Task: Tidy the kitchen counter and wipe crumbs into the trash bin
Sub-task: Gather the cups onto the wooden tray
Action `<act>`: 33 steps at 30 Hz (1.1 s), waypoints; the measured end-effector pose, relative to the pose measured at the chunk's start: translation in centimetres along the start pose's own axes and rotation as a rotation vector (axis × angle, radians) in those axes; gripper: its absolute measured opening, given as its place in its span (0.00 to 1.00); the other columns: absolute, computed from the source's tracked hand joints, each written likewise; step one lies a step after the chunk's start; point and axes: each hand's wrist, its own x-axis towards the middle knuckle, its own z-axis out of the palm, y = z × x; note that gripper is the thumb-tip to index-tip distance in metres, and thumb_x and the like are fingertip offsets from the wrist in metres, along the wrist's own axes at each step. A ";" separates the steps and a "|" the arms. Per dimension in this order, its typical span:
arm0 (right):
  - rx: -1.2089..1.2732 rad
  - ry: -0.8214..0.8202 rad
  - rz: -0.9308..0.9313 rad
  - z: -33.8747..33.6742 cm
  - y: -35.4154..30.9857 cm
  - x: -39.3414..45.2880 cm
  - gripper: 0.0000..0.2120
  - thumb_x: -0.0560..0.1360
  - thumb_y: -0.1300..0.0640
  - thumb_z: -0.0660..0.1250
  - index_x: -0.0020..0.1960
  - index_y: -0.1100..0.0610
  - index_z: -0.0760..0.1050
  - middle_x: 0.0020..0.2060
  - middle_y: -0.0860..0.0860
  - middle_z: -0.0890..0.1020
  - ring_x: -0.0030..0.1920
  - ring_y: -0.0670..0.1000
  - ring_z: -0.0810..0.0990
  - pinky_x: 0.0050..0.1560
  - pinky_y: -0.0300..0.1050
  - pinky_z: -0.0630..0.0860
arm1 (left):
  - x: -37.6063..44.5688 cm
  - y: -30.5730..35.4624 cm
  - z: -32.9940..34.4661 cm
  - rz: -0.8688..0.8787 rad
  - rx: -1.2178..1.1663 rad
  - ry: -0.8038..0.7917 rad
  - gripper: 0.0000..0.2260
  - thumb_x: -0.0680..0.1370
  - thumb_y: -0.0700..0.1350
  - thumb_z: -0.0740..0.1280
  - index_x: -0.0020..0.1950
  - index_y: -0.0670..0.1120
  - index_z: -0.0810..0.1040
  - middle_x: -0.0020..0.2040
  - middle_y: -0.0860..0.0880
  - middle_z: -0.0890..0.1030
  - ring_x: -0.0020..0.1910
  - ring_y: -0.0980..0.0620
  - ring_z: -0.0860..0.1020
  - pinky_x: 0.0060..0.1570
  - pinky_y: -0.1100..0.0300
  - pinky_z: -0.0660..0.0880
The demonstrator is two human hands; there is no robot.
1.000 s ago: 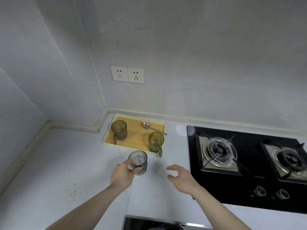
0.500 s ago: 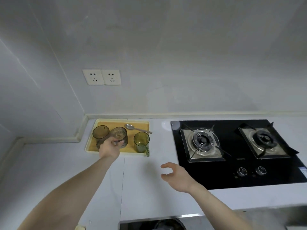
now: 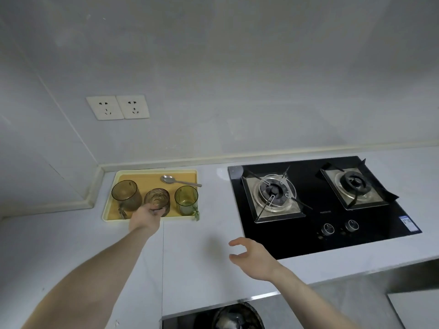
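My left hand [image 3: 146, 218] with fingers curled round the handle of a ribbed clear glass mug [image 3: 157, 202] standing on the yellow tray [image 3: 152, 175] between two tinted mugs, my right hand [image 3: 255, 258] loosely spread, empty, hovering above the smooth white worktop [image 3: 197, 252], metal spoon [image 3: 177, 181] at tray's back.

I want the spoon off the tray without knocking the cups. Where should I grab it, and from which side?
Probably by the handle end of the spoon, coming in from the right. The handle sticks out over the right rim of the tray, so it is exposed there, and the green cup stands nearer than it, clear of that approach.
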 end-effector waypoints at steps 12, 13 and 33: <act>-0.049 -0.084 -0.052 1.7 -0.6 0.7 0.19 0.78 0.47 0.67 0.68 0.42 0.73 0.58 0.46 0.80 0.34 0.39 0.74 0.37 0.30 0.72 | -5.4 -0.9 -0.6 0.061 -0.273 0.046 0.17 0.76 0.47 0.73 0.64 0.53 0.76 0.63 0.51 0.76 0.56 0.49 0.80 0.50 0.56 0.78; -0.056 -0.092 -0.061 1.8 -0.8 0.7 0.19 0.78 0.47 0.67 0.68 0.42 0.73 0.58 0.46 0.79 0.35 0.38 0.73 0.37 0.29 0.71 | -6.8 -1.3 -0.6 0.105 -0.261 0.021 0.16 0.76 0.47 0.73 0.62 0.55 0.75 0.64 0.53 0.74 0.57 0.50 0.80 0.50 0.56 0.78; -0.318 -0.339 -0.403 3.2 1.3 -2.4 0.19 0.78 0.46 0.67 0.68 0.37 0.70 0.67 0.35 0.71 0.67 0.42 0.70 0.68 0.42 0.69 | -30.3 -3.0 3.4 0.110 -0.027 0.025 0.19 0.77 0.53 0.67 0.68 0.61 0.72 0.78 0.59 0.62 0.71 0.53 0.71 0.69 0.58 0.70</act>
